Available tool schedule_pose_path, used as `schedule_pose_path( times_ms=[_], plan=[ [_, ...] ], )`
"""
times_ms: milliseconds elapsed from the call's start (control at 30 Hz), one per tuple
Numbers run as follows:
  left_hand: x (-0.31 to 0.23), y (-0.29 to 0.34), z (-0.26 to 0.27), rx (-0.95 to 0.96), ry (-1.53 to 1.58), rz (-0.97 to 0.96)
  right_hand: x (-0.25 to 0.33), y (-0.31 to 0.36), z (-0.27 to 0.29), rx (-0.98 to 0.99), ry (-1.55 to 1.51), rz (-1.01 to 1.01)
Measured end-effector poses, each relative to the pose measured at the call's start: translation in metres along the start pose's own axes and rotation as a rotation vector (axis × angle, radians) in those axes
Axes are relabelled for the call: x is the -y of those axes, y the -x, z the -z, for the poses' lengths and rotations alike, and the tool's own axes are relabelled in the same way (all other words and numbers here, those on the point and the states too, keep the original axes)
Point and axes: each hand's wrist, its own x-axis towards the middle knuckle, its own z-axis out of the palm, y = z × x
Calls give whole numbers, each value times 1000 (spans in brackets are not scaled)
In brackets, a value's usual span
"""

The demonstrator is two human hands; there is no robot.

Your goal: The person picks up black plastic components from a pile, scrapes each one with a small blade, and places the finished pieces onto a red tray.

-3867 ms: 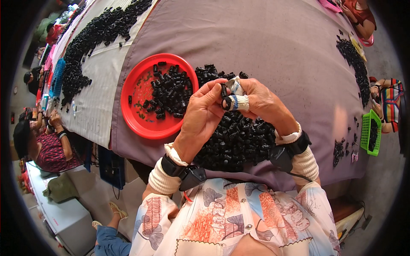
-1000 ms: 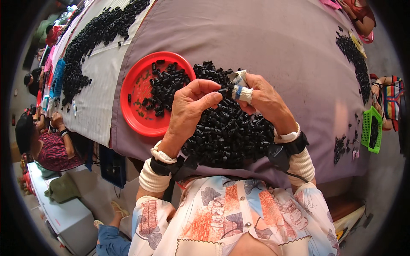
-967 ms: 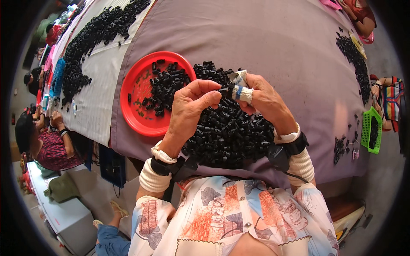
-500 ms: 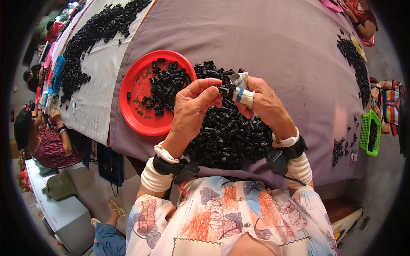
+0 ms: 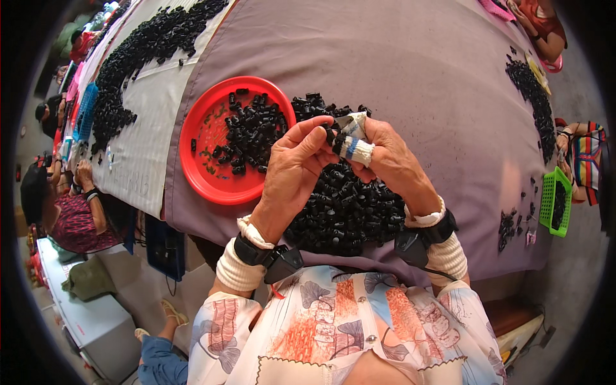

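Over the pile, my left hand [image 5: 290,168] pinches a small black plastic part [image 5: 328,133] between thumb and fingertips. My right hand [image 5: 396,154] meets it from the other side, with fingers closed against the part's right end. Knitted white finger sleeves [image 5: 355,149] with blue stripes cover its thumb and a finger. Whether the right fingers also hold a small tool is hidden. Below both hands spreads a heap of black plastic parts [image 5: 350,208]. To the left, a round red tray [image 5: 192,173] holds many similar parts and some small scraps.
A mauve cloth [image 5: 443,83] covers the table. More black parts [image 5: 122,77] lie on a pale cloth at left. Co-workers sit at the left and right edges. A green basket [image 5: 547,199] stands at the right edge, near a few loose parts [image 5: 507,228].
My hands have drawn slightly closer together around the black part, and the right hand has shifted a little left. My left wrist has moved slightly right. The tray looks unchanged.
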Motion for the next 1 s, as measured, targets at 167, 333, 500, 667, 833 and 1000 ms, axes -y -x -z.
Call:
schedule_pose_path(
  times_ms=[167,333,500,667,833,1000],
  plan=[
    [0,-1,-3,-18,77,57,-3,-3,5,14,96,9],
    [-5,0,-3,30,130,90,-2,-8,10,106,111,22],
    [-7,1,-8,47,119,121,3,-10,11,122,223,-10],
    [-8,2,-7,44,110,131,1,-12,16,179,221,-11],
    [-8,1,-10,5,88,136,3,-12,15,178,232,-1],
    [-8,0,-10,0,78,132,6,-11,14,176,257,-2]
  ],
)
